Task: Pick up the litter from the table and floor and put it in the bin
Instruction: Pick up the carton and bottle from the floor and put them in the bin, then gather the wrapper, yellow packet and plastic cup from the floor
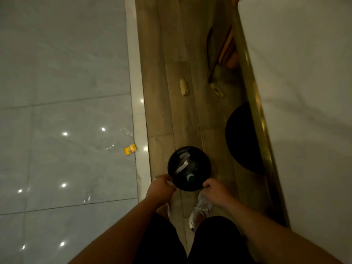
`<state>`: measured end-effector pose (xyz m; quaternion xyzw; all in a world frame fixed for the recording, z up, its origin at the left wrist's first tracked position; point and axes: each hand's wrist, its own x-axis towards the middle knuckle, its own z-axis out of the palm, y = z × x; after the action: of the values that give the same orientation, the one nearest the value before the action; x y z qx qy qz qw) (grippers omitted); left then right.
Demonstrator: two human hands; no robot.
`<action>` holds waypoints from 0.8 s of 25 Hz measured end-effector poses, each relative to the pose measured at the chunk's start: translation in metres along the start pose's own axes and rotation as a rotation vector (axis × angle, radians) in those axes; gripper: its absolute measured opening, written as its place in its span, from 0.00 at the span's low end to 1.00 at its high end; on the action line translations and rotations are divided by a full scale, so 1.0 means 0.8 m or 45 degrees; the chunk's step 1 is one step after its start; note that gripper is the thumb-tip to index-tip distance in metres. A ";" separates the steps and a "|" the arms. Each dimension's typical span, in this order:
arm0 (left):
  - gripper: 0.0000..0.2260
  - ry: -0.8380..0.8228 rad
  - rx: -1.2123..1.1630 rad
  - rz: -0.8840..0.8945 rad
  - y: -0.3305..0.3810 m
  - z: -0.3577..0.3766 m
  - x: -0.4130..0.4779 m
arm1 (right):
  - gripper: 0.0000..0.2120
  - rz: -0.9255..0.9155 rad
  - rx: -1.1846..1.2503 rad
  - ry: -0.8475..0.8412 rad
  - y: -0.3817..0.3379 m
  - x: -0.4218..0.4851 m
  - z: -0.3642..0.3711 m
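Observation:
A round black bin is low in front of me over the wooden floor, holding crumpled paper and a bottle with a green cap. My left hand grips its near-left rim and my right hand grips its near-right rim. A small yellow wrapper lies on the grey tiled floor to the left, with clear plastic film beside it. Two pale yellowish scraps lie farther ahead on the wood, one in the middle and one nearer the table.
A white-topped table with a gold edge runs along the right. A round black stool or base sits under it, and chair legs stand farther back. A pale sill divides tile from wood. My shoes are below the bin.

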<state>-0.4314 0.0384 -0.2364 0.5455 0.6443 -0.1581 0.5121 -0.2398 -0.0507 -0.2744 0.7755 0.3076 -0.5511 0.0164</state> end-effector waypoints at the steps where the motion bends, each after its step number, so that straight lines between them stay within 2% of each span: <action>1: 0.17 0.003 -0.005 -0.004 0.002 -0.009 -0.022 | 0.08 0.000 0.004 -0.019 0.000 -0.021 -0.005; 4: 0.18 0.022 -0.027 0.000 0.002 -0.031 -0.083 | 0.02 0.023 0.064 -0.085 0.012 -0.076 -0.013; 10: 0.15 0.188 -0.162 -0.049 -0.009 -0.045 -0.175 | 0.03 -0.031 0.080 -0.045 0.024 -0.143 -0.041; 14: 0.14 0.222 -0.197 -0.037 -0.022 -0.067 -0.183 | 0.04 -0.014 0.009 -0.043 0.021 -0.143 -0.052; 20: 0.15 0.198 -0.208 -0.032 -0.066 -0.152 -0.153 | 0.04 0.014 -0.049 0.036 -0.070 -0.151 -0.043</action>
<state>-0.5510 0.0460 -0.1016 0.5046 0.6995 -0.0687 0.5014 -0.2628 -0.0482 -0.1391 0.7844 0.3141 -0.5339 0.0302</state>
